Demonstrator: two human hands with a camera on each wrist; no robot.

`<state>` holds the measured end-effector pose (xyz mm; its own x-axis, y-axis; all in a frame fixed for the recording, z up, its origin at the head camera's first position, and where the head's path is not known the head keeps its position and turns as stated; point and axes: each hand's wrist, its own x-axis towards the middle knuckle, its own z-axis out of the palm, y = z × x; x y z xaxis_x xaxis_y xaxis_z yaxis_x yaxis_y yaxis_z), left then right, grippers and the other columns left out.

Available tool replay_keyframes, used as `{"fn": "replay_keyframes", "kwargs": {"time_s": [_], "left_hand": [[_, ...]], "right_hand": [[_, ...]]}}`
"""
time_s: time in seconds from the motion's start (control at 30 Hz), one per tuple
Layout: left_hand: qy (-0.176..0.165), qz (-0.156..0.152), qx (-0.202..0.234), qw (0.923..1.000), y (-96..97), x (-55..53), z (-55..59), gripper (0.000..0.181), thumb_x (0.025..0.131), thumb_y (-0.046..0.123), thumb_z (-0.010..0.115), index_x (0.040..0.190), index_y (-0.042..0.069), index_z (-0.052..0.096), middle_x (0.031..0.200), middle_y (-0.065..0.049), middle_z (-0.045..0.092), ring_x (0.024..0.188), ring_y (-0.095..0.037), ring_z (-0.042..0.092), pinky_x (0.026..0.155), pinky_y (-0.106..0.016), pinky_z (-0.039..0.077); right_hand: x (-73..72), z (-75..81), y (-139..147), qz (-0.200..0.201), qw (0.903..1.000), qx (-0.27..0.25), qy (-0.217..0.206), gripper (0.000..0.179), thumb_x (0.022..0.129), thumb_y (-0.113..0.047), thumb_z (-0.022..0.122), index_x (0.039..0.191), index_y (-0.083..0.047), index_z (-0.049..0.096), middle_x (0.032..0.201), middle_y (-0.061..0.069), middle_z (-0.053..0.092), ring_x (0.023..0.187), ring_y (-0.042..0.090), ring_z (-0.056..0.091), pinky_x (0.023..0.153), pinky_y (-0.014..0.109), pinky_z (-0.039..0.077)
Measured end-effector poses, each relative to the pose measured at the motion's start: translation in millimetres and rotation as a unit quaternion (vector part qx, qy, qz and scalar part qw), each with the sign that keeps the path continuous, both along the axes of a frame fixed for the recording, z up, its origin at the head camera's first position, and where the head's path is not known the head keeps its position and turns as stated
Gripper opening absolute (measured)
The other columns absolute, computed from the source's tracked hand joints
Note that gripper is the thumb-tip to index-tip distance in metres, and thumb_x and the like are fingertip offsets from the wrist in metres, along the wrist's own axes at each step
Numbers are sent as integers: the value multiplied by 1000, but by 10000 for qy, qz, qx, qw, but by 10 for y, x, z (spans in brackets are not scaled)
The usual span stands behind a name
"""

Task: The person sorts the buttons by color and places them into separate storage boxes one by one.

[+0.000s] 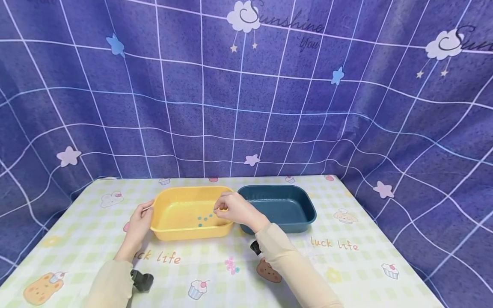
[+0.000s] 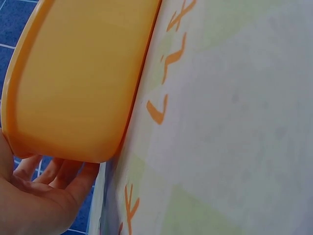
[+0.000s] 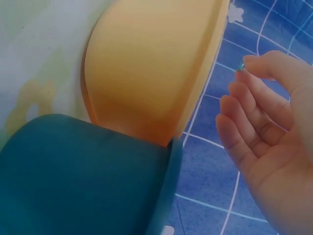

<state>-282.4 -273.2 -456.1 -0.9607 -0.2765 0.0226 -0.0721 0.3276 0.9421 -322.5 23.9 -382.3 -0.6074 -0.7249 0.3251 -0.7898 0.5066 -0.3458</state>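
Note:
My left hand [image 1: 140, 221] grips the left end of a yellow plastic basin [image 1: 192, 233], its thumb at the rim. In the left wrist view the fingers curl against the outside of the end wall. Above the basin's right end is my right hand [image 1: 236, 208]. Its thumb and forefinger pinch a tiny teal piece [image 3: 241, 66], while the other fingers bend loosely, as the right wrist view shows. Several small teal pieces [image 1: 205, 219] lie scattered on the basin floor. A dark teal basin [image 1: 277, 210] stands against the yellow one on its right, partly behind my right wrist.
A cluster of small pink pieces [image 1: 230, 264] with a teal one [image 1: 237, 270] lies on the tablecloth in front of the basins. The checked tablecloth [image 1: 165, 284] covers the table. A blue grid-patterned curtain [image 1: 215, 107] hangs behind and around it.

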Motion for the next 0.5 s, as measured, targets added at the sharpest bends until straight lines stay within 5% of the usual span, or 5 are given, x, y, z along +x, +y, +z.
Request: {"fn": "replay_keyframes", "kwargs": {"time_s": [0.17,0.5], "left_hand": [[-31,-19,-34,10000,-3,1,2,50,102,31,25,147,8,25,143,-25,38,127,-34,44,84,-12,47],[-3,-43,-15,10000,-12,16,5,50,102,30,25,147,8,25,143,-25,39,127,-34,43,81,-8,45]], "right_hand": [[-45,-47,-57,-24,10000,71,-16,8,85,-13,65,86,-9,72,81,1,62,73,7,55,65,12,44],[-99,-100,-184,-31,9997,254,61,8,85,-13,65,84,-9,72,79,0,62,71,5,53,63,10,42]]}}
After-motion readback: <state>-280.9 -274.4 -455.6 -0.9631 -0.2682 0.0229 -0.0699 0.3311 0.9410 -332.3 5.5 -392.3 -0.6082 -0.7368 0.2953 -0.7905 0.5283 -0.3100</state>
